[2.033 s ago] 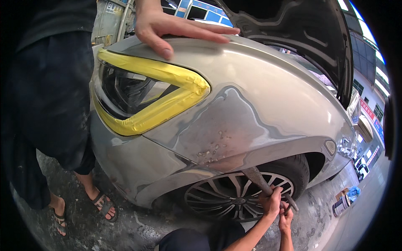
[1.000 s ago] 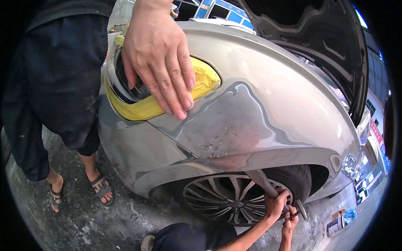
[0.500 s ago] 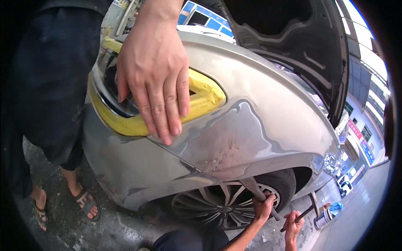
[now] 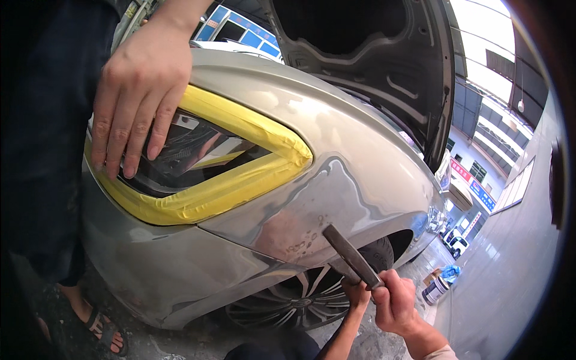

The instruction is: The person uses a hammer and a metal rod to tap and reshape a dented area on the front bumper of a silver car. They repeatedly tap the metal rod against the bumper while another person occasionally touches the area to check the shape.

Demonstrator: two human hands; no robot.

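Observation:
My left hand [image 4: 357, 295] is closed around a thick metal bar [image 4: 342, 270] in front of the wheel; its upper end goes up behind the fender's lower edge. My right hand [image 4: 394, 300] grips a hammer, whose long dark head [image 4: 353, 258] slants in front of the bar. One end of the head is over the lower part of the bare, dented patch [image 4: 312, 222] on the car's fender [image 4: 384, 192]. The hammer's handle is mostly hidden by my fingers. Behind the tools are the tire [image 4: 379, 255] and spoked wheel [image 4: 294, 303].
Another person's hand [image 4: 144, 90] rests by the headlight [image 4: 198, 150], framed in yellow tape [image 4: 252, 186]. That person's sandalled foot [image 4: 102, 330] stands at lower left. The hood [image 4: 384, 66] is raised. A paint can [image 4: 435, 291] stands on the floor at right.
My right hand has brought the hammer up and left to the dented patch. My left hand has shifted left with the bar. The other person's hand has moved left across the headlight.

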